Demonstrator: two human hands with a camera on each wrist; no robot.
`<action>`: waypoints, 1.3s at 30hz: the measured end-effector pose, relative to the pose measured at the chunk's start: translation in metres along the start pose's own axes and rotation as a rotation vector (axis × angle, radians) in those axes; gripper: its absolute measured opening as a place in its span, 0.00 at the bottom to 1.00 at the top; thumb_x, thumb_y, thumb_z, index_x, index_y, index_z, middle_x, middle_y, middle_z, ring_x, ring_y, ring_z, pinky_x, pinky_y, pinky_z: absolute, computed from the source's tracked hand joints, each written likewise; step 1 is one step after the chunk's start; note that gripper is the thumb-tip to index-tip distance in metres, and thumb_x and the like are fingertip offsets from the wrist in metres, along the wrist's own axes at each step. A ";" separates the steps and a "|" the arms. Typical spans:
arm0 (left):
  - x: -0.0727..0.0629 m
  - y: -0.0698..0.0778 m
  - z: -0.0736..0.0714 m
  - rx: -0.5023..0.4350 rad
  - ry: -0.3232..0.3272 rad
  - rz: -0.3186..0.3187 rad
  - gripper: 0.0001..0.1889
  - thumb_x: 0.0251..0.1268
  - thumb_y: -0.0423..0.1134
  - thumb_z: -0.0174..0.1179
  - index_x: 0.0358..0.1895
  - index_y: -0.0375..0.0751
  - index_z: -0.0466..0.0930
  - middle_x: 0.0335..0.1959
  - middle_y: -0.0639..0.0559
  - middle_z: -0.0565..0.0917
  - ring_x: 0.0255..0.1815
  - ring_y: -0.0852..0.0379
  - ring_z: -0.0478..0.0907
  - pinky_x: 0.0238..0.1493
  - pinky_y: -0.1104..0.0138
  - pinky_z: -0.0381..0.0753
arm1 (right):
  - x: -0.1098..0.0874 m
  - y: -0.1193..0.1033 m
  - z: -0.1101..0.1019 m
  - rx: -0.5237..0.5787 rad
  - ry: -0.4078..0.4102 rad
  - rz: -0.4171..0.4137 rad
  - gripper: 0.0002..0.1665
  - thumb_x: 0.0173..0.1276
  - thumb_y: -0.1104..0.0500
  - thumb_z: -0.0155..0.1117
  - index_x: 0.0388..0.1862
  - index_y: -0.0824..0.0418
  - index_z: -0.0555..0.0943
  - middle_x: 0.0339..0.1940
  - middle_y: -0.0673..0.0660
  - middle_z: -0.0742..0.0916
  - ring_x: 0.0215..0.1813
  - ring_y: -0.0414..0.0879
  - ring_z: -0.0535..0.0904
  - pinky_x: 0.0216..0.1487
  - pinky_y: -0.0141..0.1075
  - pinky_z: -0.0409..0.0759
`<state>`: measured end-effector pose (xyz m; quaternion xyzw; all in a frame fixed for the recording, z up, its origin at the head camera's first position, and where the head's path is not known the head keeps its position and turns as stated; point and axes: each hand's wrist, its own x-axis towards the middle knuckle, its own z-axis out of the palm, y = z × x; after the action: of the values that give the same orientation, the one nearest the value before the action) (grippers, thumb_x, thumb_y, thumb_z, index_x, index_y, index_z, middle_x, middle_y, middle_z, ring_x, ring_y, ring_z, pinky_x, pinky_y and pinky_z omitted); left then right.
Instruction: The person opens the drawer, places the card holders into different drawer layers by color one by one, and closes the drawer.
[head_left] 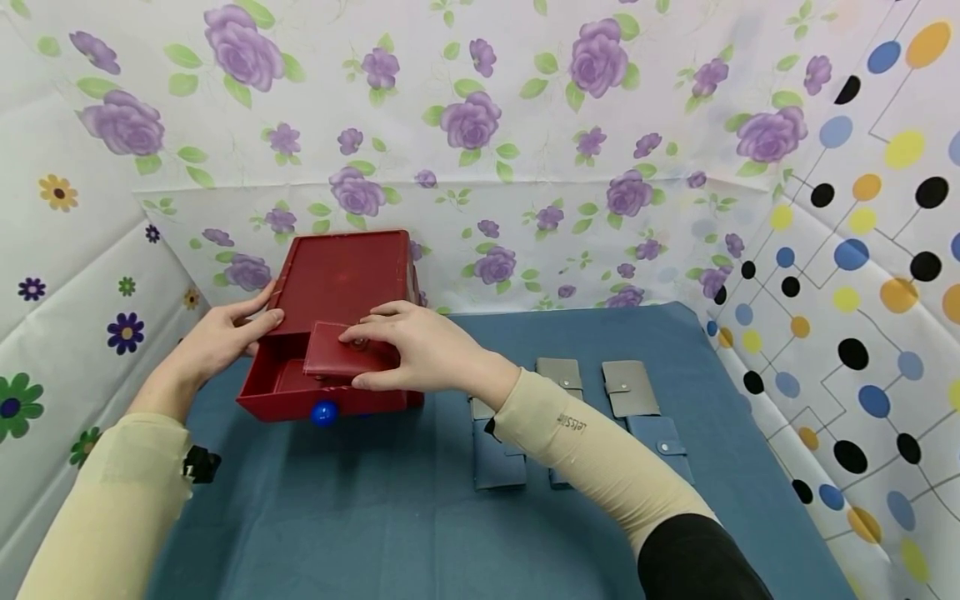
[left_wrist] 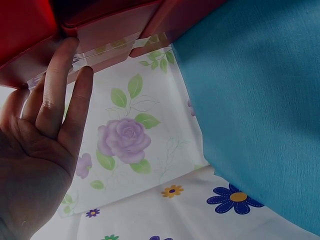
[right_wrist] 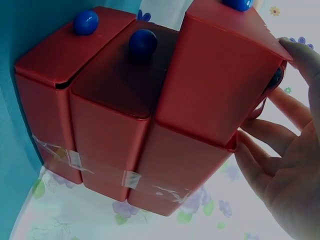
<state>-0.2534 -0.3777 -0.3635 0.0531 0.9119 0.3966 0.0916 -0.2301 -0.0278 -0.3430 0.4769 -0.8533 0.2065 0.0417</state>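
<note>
Red wallet point(head_left: 330, 352): at the mouth of the pulled-out top drawer point(head_left: 258, 402), right of its middle, long axis seemingly left to right, roughly parallel to the drawer front. It looks tilted, far edge higher; we cannot tell whether it touches the drawer floor.

Right hand point(head_left: 420, 346): comes in from the right over the wallet's right end, so the free left end points away from it. Fingers lie bent over the top and far side, thumb down by the near edge; we read this as a grip across the width, part-spread. Of the two hands, this is the nearer.

Key relation, in our judgement: wallet to drawer walls. The cabinet's front edge stands just behind it and the drawer's front wall just before it, with the thumb close to that wall. A flat red piece point(head_left: 291, 377) lies in the drawer's left part; we cannot tell what it is.

Left hand point(head_left: 217, 342): at the left side of the red cabinet point(head_left: 345, 271), thumb at its upper front corner, fingers fairly straight against the side, nothing enclosed. We judge it a brace.

Below the top drawer, the right wrist view shows two more drawer fronts with blue knobs point(right_wrist: 143, 43), both pushed in or nearly so.

Farther right on the blue cloth point(head_left: 420, 533): grey wallets point(head_left: 630, 387) and blue wallets point(head_left: 498, 462), some partly behind the right forearm, well apart from the drawer.
</note>
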 end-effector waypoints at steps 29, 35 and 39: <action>0.000 0.000 -0.001 0.003 -0.001 -0.006 0.38 0.86 0.59 0.50 0.88 0.59 0.42 0.73 0.22 0.72 0.39 0.58 0.90 0.64 0.49 0.81 | -0.008 0.011 0.004 0.022 0.028 -0.031 0.22 0.75 0.36 0.69 0.58 0.46 0.91 0.77 0.52 0.80 0.81 0.51 0.66 0.81 0.45 0.64; 0.000 -0.002 -0.001 -0.030 -0.003 -0.005 0.39 0.85 0.59 0.52 0.88 0.59 0.43 0.76 0.21 0.67 0.37 0.58 0.88 0.44 0.81 0.78 | -0.015 0.020 0.009 0.218 0.077 -0.004 0.23 0.75 0.41 0.71 0.62 0.49 0.90 0.77 0.52 0.79 0.82 0.47 0.65 0.80 0.45 0.64; 0.001 -0.002 -0.001 -0.034 -0.003 -0.011 0.39 0.85 0.59 0.52 0.88 0.60 0.43 0.77 0.22 0.66 0.37 0.58 0.88 0.43 0.82 0.77 | -0.024 0.029 0.022 0.412 0.225 0.013 0.20 0.75 0.48 0.73 0.62 0.52 0.90 0.74 0.50 0.82 0.80 0.42 0.67 0.78 0.47 0.68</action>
<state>-0.2542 -0.3793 -0.3642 0.0468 0.9051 0.4115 0.0960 -0.2385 -0.0033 -0.3784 0.4438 -0.7863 0.4282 0.0370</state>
